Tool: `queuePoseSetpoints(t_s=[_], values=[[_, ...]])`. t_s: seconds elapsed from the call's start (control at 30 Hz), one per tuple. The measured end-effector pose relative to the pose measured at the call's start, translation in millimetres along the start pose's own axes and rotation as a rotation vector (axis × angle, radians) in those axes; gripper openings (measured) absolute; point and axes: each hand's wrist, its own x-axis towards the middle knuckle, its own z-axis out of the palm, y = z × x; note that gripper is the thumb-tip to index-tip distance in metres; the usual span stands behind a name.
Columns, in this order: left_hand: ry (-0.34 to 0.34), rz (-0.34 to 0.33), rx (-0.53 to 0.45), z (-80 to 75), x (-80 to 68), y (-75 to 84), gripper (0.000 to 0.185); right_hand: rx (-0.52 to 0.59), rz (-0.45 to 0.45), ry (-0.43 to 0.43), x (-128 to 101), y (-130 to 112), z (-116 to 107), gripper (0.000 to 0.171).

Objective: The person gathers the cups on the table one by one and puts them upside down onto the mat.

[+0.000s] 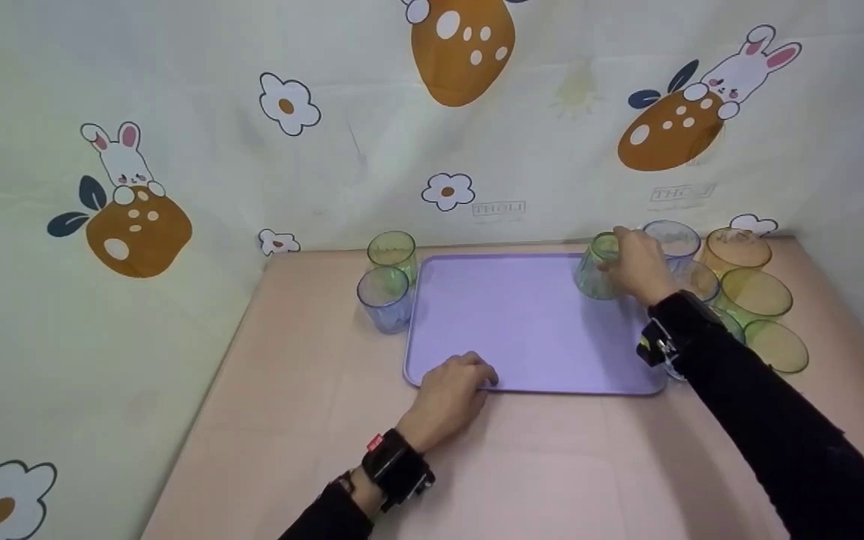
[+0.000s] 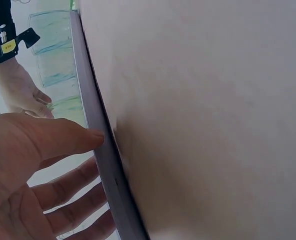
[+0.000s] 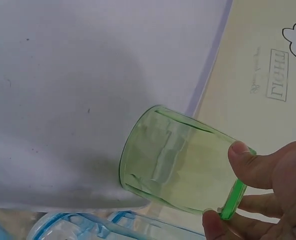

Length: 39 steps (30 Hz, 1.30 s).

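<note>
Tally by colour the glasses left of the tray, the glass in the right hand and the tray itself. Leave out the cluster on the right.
Green: 2 (rear left glass; upside-down glass in the right hand)
Blue: 1 (front left glass)
Purple: 1 (tray)
Total: 4

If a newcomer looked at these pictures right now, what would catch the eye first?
Probably the purple tray, a broad patch of colour on the peach tabletop. At its far right corner, the right hand holds an upside-down green drinking glass. Behind, printed white rabbits and brown fruits stand out on the pale backdrop.
</note>
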Motion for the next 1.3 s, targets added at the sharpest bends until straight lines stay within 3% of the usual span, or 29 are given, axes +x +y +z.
queuePoseSetpoints(t_s=[0.2, 0.47, 0.53, 0.67, 0.77, 0.87, 0.97, 1.17, 1.3], values=[[-0.005, -0.003, -0.002, 1.0, -0.2, 0.9, 0.020, 0.006, 0.039, -0.014, -0.2, 5.4, 0.1, 0.065], [0.004, 0.010, -0.002, 1.6, 0.7, 0.3, 0.020, 0.032, -0.015, 0.030, -12.6, -0.5, -4.5, 0.071], [0.003, 0.012, -0.002, 1.3, 0.8, -0.3, 0.020, 0.040, -0.076, 0.084, -19.3, -4.4, -5.9, 0.069], [0.002, 0.015, -0.013, 0.3, 0.6, -1.9, 0.021, 0.041, -0.300, 0.214, -33.4, -11.4, -3.6, 0.056], [0.017, 0.019, -0.020, 0.1, 0.1, -3.6, 0.023, 0.046, -0.458, 0.237, -42.8, -15.4, 0.7, 0.045], [0.033, 0.023, -0.022, 0.4, -0.8, -4.7, 0.025, 0.064, -0.552, 0.145, -53.1, -17.6, 4.1, 0.037], [0.034, 0.022, -0.031, 0.5, -1.9, -5.0, 0.025, 0.077, -0.607, -0.012, -64.5, -16.6, 7.1, 0.031], [0.019, 0.005, -0.049, 0.6, -3.7, -5.4, 0.024, 0.072, -0.597, -0.336, -89.0, -8.3, 14.6, 0.020], [0.026, 0.002, -0.054, 0.5, -4.6, -5.6, 0.022, 0.079, -0.584, -0.435, -104.3, -1.5, 21.1, 0.017]])
